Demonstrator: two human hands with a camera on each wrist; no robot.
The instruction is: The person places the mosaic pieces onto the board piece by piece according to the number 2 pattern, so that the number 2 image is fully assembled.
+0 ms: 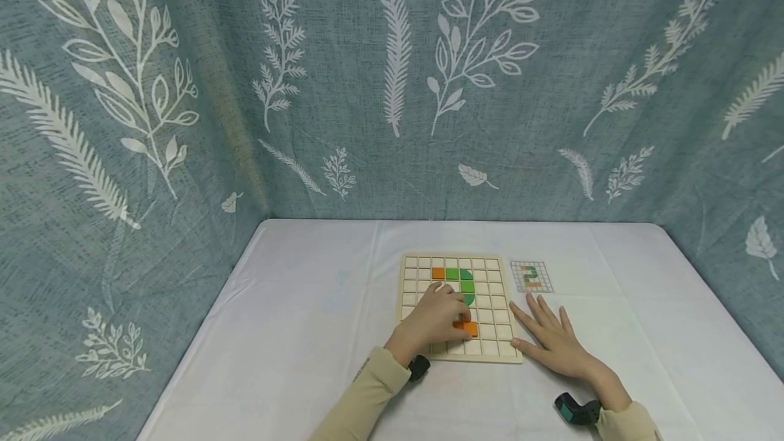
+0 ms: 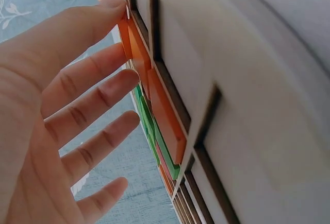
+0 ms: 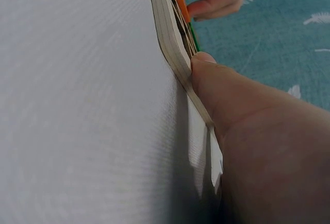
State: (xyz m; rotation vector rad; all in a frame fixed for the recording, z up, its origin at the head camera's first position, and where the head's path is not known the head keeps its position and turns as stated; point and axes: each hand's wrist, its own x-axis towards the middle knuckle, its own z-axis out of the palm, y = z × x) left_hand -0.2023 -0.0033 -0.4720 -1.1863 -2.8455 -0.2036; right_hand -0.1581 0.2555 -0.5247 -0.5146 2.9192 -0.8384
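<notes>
My left hand (image 1: 431, 317) reaches over a wooden grid board (image 1: 493, 349), and its thumb and index finger pinch an orange square tile (image 1: 470, 329) low on the grid. Beside that piece lies another orange tile (image 2: 167, 118), partly covered by the hand in the head view. The other left fingers (image 2: 108, 136) are spread apart above the board. My right hand (image 1: 554, 342) lies with fingers extended at the board's right edge, its thumb (image 3: 203, 58) touching the rim. Further up the grid sit an orange tile (image 1: 437, 273), green square tiles (image 1: 452, 273) and rounded green pieces (image 1: 468, 299).
A small printed pattern card (image 1: 531, 277) lies right of the board, showing a coloured shape on a grid. A white cloth (image 1: 306, 318) covers the table. Behind it hangs a blue-green leaf-print curtain (image 1: 343, 87).
</notes>
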